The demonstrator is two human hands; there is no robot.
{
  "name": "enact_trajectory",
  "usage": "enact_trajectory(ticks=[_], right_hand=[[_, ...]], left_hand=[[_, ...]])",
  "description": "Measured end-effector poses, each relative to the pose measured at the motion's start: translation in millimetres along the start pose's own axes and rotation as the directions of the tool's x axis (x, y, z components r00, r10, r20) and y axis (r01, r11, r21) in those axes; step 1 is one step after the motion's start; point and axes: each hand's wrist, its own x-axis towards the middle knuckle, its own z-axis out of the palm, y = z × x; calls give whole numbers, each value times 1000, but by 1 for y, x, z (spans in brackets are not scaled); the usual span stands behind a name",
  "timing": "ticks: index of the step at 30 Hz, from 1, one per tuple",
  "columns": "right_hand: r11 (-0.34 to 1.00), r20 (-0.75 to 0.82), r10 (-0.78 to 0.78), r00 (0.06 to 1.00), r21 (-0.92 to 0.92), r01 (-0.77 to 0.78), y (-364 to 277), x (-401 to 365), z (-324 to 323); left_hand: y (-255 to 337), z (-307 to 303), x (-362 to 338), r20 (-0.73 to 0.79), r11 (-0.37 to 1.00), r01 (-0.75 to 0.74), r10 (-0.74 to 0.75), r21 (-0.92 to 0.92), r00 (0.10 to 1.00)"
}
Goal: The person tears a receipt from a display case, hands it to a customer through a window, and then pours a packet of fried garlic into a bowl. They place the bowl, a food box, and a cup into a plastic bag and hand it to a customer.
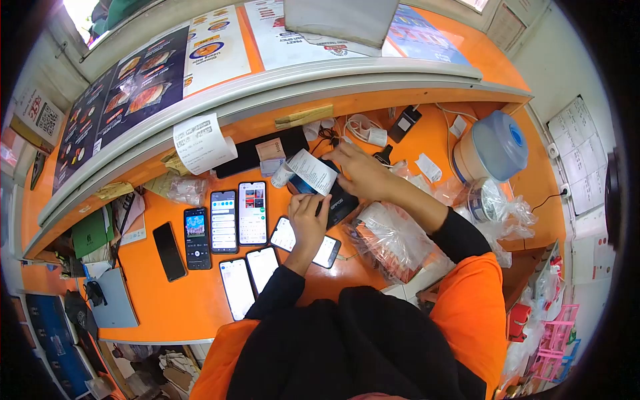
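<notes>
A black receipt printer [345, 209] sits on the orange counter, with a printed paper slip [312, 172] curling over its left part. My left hand [309, 219] has bent fingers pressed against the printer's near left edge, just below the slip. Reaching over the printer's far right side, my right hand [363, 175] grips it with curled fingers; some fingertips are hidden. To the left of the slip lies a small paper roll [282, 176]. A phone with a lit screen [327, 252] lies partly beneath my left wrist.
Several phones [225, 221] lie left of my hands. A plastic-wrapped bundle [393, 237] is near my right forearm, with a clear blue-lidded tub [490, 147] beyond. A long receipt [203, 143] hangs from the shelf edge [300, 100]. Cables [360, 127] run behind the printer.
</notes>
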Motion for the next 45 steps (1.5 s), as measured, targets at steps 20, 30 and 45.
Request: enact_trajectory(ticks=[20,30,45], right_hand=[[391,239,635,734,720,-573,-149,-85,-20],[175,-116,984,133,711,-681,-373,-334,34],[69,-398,455,-797,907,-415,-932,-596,168]], left_hand=[[-1,-92,-8,828,614,567,312,-550,466],[175,-87,-67,890,68,938,346,-341,299],[619,-283,-563,135,365,925,916,102,-377]])
